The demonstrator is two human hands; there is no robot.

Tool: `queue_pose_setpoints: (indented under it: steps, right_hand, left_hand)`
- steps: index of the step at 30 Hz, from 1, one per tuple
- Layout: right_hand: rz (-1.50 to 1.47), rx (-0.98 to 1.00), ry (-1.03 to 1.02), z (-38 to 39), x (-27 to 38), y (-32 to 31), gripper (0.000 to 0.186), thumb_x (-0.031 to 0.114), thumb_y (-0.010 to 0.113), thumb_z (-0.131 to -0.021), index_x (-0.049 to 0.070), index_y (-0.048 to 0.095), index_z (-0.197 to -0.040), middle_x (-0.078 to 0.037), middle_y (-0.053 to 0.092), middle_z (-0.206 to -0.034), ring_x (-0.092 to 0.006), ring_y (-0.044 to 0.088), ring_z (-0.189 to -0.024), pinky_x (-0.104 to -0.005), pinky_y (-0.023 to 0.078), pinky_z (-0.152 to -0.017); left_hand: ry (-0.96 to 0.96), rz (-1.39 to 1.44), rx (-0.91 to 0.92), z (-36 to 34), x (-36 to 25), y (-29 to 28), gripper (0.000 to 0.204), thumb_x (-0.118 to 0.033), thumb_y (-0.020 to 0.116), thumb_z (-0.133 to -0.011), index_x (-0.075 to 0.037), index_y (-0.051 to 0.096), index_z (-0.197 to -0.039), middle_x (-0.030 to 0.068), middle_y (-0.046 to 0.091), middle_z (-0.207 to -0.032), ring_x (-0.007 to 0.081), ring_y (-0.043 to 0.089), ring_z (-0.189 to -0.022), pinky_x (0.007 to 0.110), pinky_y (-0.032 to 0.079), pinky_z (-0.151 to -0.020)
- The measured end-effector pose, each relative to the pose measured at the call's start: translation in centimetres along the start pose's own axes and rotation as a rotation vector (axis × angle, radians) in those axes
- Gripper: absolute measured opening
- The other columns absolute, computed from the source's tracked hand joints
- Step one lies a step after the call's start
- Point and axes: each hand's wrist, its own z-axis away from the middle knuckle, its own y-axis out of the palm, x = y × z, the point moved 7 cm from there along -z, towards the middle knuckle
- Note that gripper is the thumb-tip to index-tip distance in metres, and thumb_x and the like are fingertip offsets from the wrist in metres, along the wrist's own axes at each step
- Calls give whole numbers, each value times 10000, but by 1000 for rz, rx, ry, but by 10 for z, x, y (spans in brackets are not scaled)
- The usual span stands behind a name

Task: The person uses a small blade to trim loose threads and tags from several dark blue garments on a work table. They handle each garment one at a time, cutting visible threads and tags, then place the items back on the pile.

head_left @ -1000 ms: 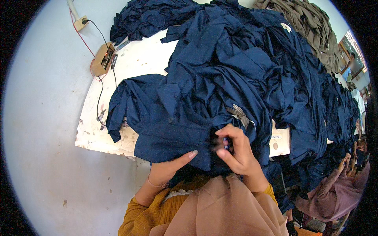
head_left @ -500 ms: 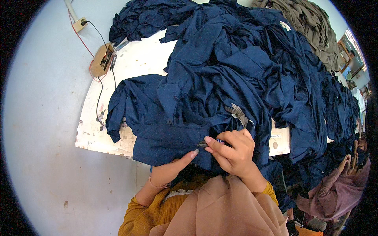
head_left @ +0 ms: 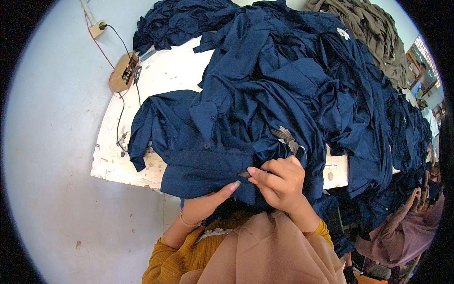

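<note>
My left hand (head_left: 208, 201) grips the lower edge of a navy garment (head_left: 203, 170), thumb on top and fingers hidden underneath. Just right of that thumb, my right hand (head_left: 279, 182) is closed on a small pointed tool (head_left: 244, 174) with a dark blade and a bit of blue, its tip against the cloth. Above the held band the garment shows dark buttons (head_left: 206, 145). A grey and white fabric bundle (head_left: 288, 137) lies among the navy folds above my right hand.
A white table (head_left: 179, 61) bears heaped navy garments (head_left: 265, 52), with olive-brown garments (head_left: 369, 23) behind at right. A cardboard box with switches and wires (head_left: 124, 72) sits at left by a wall socket (head_left: 98, 28). Another person's hands (head_left: 415, 199) and mauve sleeve (head_left: 388, 236) show at lower right.
Since a second ago my right hand has moved slightly left and down, fingers closing on the tool, bringing its tip onto the cloth. My left hand stays at about the same spot.
</note>
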Motion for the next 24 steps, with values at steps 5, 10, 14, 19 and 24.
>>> queue_pose_setpoints:
  steps: [5,10,14,19,24]
  right_hand:
    - [-106,-3,93,-7,-5,0,209,239,767,-776,205,756,-981,38,590,-750,-150,539,-598,-324,326,-569]
    - [89,13,5,-11,8,0,253,277,777,-762,227,749,-1008,42,569,-742,-143,531,-601,-322,323,-570]
    - [122,2,-25,-12,11,0,252,298,775,-760,241,747,-1003,49,564,-744,-135,519,-597,-321,320,-566]
    - [176,12,-60,-13,15,0,195,290,760,-775,248,743,-964,55,574,-755,-128,517,-600,-317,314,-560]
    - [199,5,-81,-13,15,0,177,290,749,-784,260,742,-959,63,590,-781,-125,510,-605,-314,310,-557]
  left_hand:
    - [59,-33,32,-2,-1,2,305,-38,761,-838,12,677,-1127,77,701,-1125,155,663,-1017,301,513,-932]
    - [65,-43,20,-1,3,1,303,-57,755,-849,4,674,-1134,73,703,-1124,155,660,-1024,301,504,-937]
    - [131,-97,25,-1,2,1,298,-63,751,-853,0,675,-1135,75,704,-1124,155,662,-1019,300,505,-925]
    - [129,-135,23,-1,3,0,294,-69,751,-853,0,676,-1128,76,709,-1111,156,667,-1009,297,504,-920]
    - [147,-157,23,-1,3,-1,293,-68,754,-850,2,676,-1124,75,711,-1101,158,670,-1002,296,507,-915]
